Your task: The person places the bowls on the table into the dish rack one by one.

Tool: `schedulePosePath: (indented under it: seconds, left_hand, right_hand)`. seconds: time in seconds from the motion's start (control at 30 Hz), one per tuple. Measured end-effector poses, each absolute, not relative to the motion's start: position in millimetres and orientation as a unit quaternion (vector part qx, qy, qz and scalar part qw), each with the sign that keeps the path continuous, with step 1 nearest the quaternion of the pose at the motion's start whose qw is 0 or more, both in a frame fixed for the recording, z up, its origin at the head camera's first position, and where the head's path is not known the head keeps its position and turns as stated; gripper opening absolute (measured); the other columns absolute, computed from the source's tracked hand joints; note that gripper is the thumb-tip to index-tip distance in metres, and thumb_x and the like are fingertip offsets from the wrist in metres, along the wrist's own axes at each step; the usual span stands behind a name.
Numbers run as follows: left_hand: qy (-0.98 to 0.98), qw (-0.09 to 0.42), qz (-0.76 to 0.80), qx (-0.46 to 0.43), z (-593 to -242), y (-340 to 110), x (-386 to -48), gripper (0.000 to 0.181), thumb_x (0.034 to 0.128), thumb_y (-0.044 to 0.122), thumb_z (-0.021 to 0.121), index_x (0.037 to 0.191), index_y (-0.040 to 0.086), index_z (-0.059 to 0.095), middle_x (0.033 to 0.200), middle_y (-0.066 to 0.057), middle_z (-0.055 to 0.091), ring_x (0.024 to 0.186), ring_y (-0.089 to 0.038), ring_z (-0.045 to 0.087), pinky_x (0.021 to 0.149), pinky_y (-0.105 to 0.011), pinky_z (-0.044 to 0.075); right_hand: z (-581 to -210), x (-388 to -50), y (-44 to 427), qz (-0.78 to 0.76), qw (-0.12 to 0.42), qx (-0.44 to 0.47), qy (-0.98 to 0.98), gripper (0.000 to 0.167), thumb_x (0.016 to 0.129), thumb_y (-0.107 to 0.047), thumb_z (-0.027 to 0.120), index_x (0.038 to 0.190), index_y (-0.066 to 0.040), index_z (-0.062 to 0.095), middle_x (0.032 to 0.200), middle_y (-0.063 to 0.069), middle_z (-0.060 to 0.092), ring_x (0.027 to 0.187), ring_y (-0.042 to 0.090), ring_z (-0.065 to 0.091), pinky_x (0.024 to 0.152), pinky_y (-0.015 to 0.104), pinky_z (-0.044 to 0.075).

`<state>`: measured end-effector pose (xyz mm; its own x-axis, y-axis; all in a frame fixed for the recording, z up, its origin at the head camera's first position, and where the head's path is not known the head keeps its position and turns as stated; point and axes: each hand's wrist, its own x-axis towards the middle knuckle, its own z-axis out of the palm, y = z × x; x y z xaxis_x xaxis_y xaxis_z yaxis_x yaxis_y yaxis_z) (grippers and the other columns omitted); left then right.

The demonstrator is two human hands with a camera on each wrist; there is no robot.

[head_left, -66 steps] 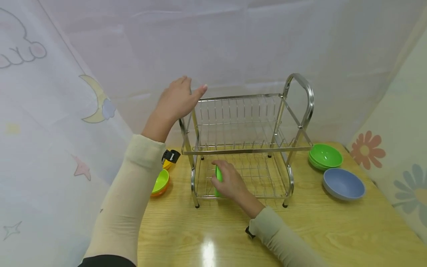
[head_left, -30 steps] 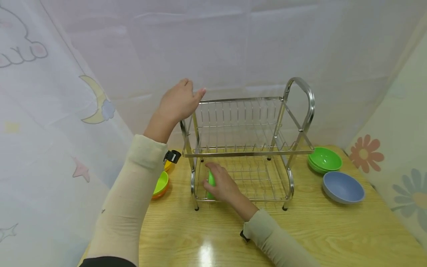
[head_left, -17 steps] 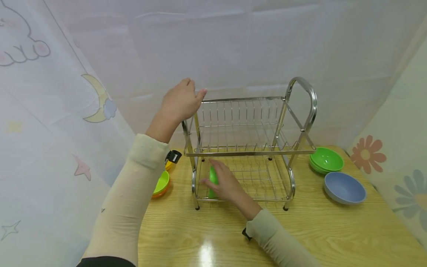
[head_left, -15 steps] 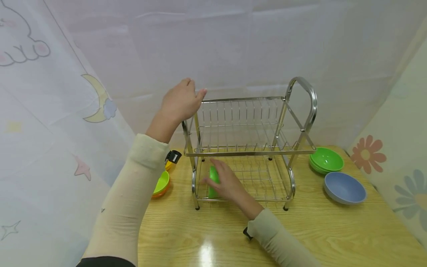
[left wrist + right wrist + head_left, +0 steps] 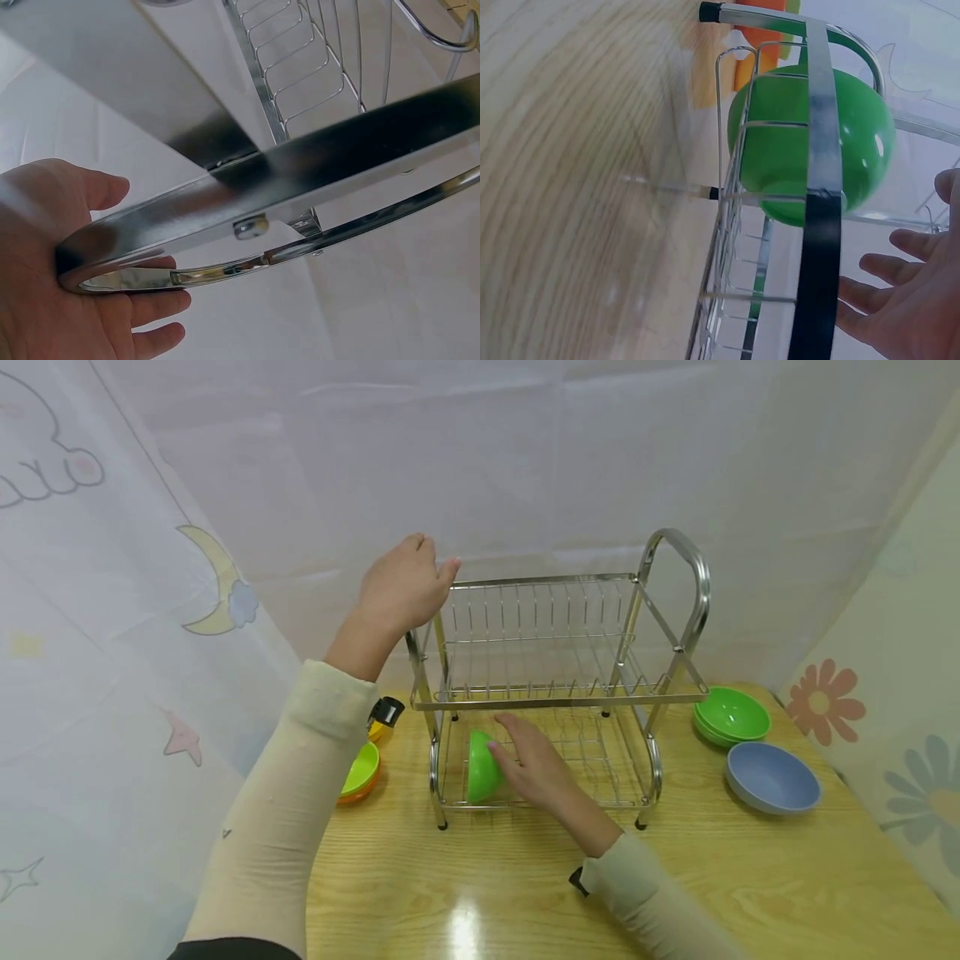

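Note:
A two-tier metal dish rack [image 5: 540, 702] stands on the wooden table. A green bowl [image 5: 483, 770] is on its side at the left end of the lower tier. My right hand [image 5: 542, 767] is just right of the bowl, fingers extended and holding nothing. The right wrist view shows a gap between the hand [image 5: 911, 289] and the bowl's rounded outside [image 5: 862, 139]. At the rack's upper left, my left hand [image 5: 405, 587] rests on the handle. In the left wrist view its palm [image 5: 45, 262] touches the curved handle [image 5: 157, 214], with the fingers loosely straight.
Two stacked green bowls [image 5: 731, 714] and a blue bowl [image 5: 772, 778] sit right of the rack. At its left are a lime-green bowl [image 5: 363, 767] inside an orange one [image 5: 363, 791], partly hidden by the left forearm. A pale cloth wall [image 5: 525, 460] stands behind.
My right hand, earlier around the green bowl, has let go and drawn back to the right. The bowl shifted left before that and now stays tipped on its side. The left hand holds its place.

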<state>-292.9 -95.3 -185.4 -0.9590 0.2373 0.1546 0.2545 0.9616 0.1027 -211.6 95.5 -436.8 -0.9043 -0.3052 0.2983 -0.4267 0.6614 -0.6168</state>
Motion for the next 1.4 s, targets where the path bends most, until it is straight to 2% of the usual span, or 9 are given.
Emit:
schedulePosePath:
  seconds: [0.4,0.8,1.13,1.4]
  left_hand:
    - [-0.988,0.065,-0.06,-0.127,-185,-98,-291,0.072,0.1097,0.048,0.021,0.16,-0.002,0.018,0.168,-0.016,0.016,0.154,-0.032,0.02,0.123,-0.048,0.025]
    - [-0.988,0.068,-0.055,-0.13,-186,-98,-292,0.072,0.1098,0.048,0.021,0.16,-0.004,0.018,0.168,-0.017,0.017,0.154,-0.033,0.021,0.123,-0.047,0.025]
    - [-0.988,0.07,-0.05,-0.128,-186,-97,-293,0.072,0.1099,0.047,0.021,0.16,-0.004,0.018,0.167,-0.017,0.018,0.153,-0.033,0.022,0.123,-0.047,0.025]
    - [-0.988,0.074,-0.045,-0.125,-187,-94,-294,0.071,0.1099,0.047,0.021,0.16,-0.003,0.019,0.167,-0.017,0.019,0.153,-0.032,0.022,0.123,-0.047,0.026]
  right_hand:
    - [-426,-202,116,0.345,0.114,0.211,-0.907,0.056,0.109,-0.042,0.043,0.154,-0.01,0.041,0.154,0.016,0.046,0.143,0.038,0.042,0.116,0.058,0.034]
    - [-412,-187,136,0.32,0.143,0.212,-0.912,0.056,0.108,-0.04,0.047,0.153,-0.007,0.042,0.154,0.019,0.045,0.143,0.041,0.04,0.114,0.063,0.033]
    - [-404,-177,152,0.302,0.174,0.22,-0.911,0.055,0.106,-0.035,0.053,0.152,-0.007,0.043,0.152,0.017,0.046,0.141,0.039,0.042,0.114,0.061,0.034]
    - [-396,-167,171,0.304,0.175,0.209,-0.913,0.055,0.106,-0.033,0.052,0.152,-0.004,0.041,0.153,0.019,0.044,0.142,0.041,0.038,0.114,0.063,0.032]
